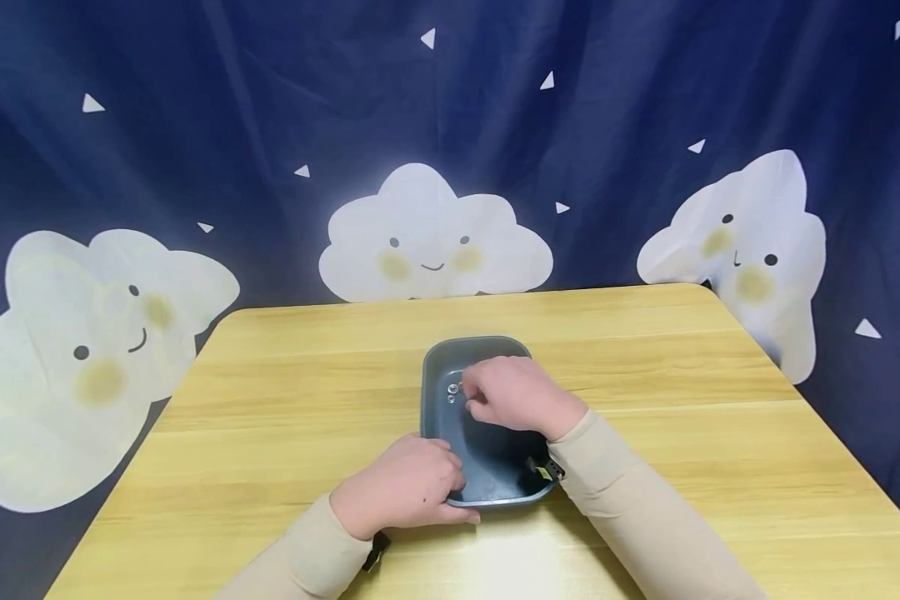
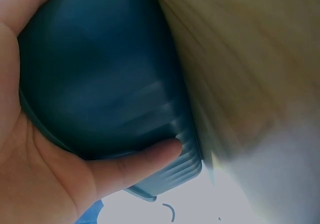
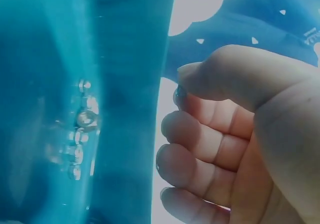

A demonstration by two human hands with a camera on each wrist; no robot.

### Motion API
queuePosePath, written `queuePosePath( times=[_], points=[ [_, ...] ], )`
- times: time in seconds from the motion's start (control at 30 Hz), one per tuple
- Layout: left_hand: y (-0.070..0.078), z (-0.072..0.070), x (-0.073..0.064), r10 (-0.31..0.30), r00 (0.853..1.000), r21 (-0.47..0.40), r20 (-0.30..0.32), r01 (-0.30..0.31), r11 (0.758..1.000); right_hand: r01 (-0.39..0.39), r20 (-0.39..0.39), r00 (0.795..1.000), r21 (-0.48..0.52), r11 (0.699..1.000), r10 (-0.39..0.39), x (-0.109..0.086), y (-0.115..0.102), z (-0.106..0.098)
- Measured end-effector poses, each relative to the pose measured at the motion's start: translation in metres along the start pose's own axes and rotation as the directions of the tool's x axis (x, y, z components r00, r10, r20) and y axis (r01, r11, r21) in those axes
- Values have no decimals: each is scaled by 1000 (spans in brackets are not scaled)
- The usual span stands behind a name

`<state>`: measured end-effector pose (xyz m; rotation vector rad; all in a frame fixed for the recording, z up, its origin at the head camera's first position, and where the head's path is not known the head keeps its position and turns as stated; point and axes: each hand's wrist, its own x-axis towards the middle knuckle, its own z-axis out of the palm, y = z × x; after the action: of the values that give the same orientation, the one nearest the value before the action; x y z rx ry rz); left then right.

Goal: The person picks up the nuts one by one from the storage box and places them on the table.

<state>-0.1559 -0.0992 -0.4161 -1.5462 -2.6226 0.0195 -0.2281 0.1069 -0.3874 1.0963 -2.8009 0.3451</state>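
Observation:
A dark blue-grey plastic tray stands on the table. My left hand grips its near left corner; in the left wrist view the thumb lies along the ridged outer wall. My right hand is over the far half of the tray, its fingers curled. In the right wrist view the thumb tip meets the index finger, and whether something tiny is between them is hidden. Several small shiny metal nuts lie on the tray floor by the right fingertips. One ring-shaped piece looks brassy.
The tray rests on a light wood-grain table. Behind the table hangs a dark blue curtain printed with white smiling clouds and small triangles. A black strap piece shows at my right wrist, above the tray's right side.

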Motion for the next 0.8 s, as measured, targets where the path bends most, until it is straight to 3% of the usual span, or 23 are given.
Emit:
queuePosePath(
  times=[0.47,0.8],
  points=[
    [0,2,1,-5,1000,3,16,5,1000,17,-100,995,48,999,-12,-7,-4,-24],
    [1,0,1,-9,1000,15,20,9,1000,-58,-50,997,74,996,62,-13,-1,-40]
  ],
)
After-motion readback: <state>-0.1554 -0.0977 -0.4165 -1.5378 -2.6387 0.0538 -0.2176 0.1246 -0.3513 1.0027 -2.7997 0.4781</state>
